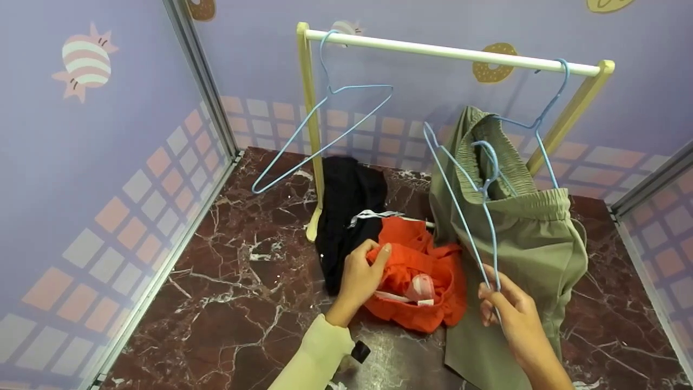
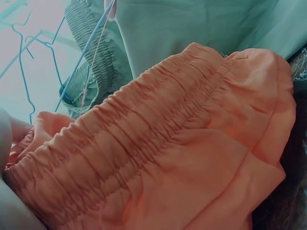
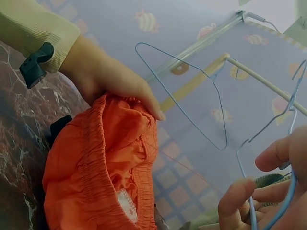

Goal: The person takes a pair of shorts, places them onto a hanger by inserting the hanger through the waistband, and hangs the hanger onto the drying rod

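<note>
My left hand (image 1: 361, 279) grips the gathered waistband of orange shorts (image 1: 449, 292), thumb over the edge. The waist gapes and a white label (image 1: 422, 290) shows inside; the ribbed waistband (image 2: 120, 124) fills the left wrist view. In my right hand (image 1: 514, 314), fingers and thumb pinch one end of a blue wire hanger (image 1: 495, 167). This hanger points up, its hook free of the rail, overlapping green trousers (image 1: 520, 238) in the head view. Those trousers hang by their elastic waist from another blue hanger (image 1: 563, 86).
A rack with a white rail (image 1: 449, 51) and yellowish posts stands at the back. On the rail's left hangs a bare blue hanger (image 1: 360, 86). Black clothing (image 1: 346, 189) lies on the marbled floor (image 1: 254, 303) behind the shorts. Patterned panels (image 1: 135, 108) enclose the space.
</note>
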Motion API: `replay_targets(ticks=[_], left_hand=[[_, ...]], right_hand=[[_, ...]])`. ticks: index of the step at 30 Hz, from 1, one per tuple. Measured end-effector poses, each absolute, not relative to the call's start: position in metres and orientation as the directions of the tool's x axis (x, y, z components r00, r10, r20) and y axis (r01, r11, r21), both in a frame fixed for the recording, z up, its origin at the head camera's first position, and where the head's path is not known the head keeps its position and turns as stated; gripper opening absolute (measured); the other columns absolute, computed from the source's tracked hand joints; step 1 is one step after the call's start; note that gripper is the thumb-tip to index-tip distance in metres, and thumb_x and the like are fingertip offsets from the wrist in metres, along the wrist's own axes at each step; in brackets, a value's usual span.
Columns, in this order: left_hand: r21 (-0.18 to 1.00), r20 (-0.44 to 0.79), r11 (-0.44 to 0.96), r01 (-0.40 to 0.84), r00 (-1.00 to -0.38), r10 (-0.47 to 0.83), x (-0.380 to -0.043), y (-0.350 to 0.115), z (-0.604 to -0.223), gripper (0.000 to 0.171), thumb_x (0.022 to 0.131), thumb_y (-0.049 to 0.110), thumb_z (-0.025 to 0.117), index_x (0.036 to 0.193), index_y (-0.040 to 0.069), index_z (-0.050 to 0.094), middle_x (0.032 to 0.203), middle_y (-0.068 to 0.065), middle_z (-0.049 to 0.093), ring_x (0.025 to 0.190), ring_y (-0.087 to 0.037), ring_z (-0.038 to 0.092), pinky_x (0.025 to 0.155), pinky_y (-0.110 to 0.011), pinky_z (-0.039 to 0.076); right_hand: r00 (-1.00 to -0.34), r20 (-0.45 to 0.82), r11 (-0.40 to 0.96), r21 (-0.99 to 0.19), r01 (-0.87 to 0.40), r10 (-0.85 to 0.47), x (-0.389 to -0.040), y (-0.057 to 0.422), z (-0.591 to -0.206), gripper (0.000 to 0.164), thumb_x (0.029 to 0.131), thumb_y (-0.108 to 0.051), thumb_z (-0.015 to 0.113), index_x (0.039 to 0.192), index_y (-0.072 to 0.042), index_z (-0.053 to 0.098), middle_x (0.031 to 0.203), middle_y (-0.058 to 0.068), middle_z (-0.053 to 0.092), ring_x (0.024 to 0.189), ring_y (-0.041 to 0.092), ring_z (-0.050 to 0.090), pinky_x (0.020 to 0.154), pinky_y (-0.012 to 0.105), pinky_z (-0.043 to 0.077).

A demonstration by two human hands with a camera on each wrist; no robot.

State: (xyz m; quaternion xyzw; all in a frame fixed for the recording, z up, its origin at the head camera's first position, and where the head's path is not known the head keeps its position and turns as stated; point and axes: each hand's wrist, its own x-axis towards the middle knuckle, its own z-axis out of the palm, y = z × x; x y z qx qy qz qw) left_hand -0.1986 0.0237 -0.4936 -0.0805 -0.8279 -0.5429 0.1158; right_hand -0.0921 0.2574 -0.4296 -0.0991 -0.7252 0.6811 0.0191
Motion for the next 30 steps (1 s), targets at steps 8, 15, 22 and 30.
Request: replay_targets(ticks=[8,15,22,30], left_hand=[[0.884,0.283,0.393,0.253,-0.959,-0.019,-0.203,0.018,-0.496,0.028,0.087,0.043,0.056,0.076,0.018,0.059,0.071,0.002,0.059,0.069,-0.010,0.055,0.064,-0.024,0.044],[0.887,0.262,0.402,0.228,-0.965,-0.031,-0.207,0.013,-0.499,0.028,0.087,0.044,0.055,0.076,0.019,0.059,0.071,0.003,0.059,0.069,-0.010,0.054,0.063,-0.023,0.043],[0.888,0.205,0.431,0.160,-0.977,-0.059,-0.211,0.008,-0.499,0.026,0.087,0.044,0.056,0.081,0.019,0.060,0.076,0.003,0.062,0.069,-0.012,0.056,0.062,-0.026,0.043],[0.908,0.155,0.401,0.123,-0.987,-0.049,-0.212,0.003,-0.498,0.026,0.084,0.045,0.060,0.090,0.020,0.057,0.072,0.004,0.062,0.064,-0.011,0.055,0.062,-0.028,0.044]], right_hand=[[-0.979,-0.128,0.086,-0.986,0.143,0.160,-0.082,0.264,-0.432,0.041,0.094,-0.016,0.050,0.132,-0.005,0.043,0.080,0.002,0.054,0.061,0.009,0.051,0.054,0.031,0.050],[-0.982,-0.145,0.115,-0.981,0.159,0.119,-0.074,0.272,-0.433,0.043,0.095,-0.017,0.049,0.134,-0.003,0.040,0.082,0.002,0.055,0.065,0.009,0.052,0.061,0.033,0.052],[-0.986,-0.149,0.132,-0.979,0.158,0.074,-0.065,0.279,-0.434,0.041,0.095,-0.014,0.046,0.133,0.000,0.040,0.083,0.003,0.056,0.068,0.011,0.054,0.063,0.035,0.052],[-0.997,-0.077,0.115,-0.991,0.074,-0.015,-0.057,0.289,-0.440,0.038,0.096,-0.005,0.041,0.131,0.007,0.038,0.081,0.004,0.054,0.063,0.013,0.054,0.059,0.032,0.051]])
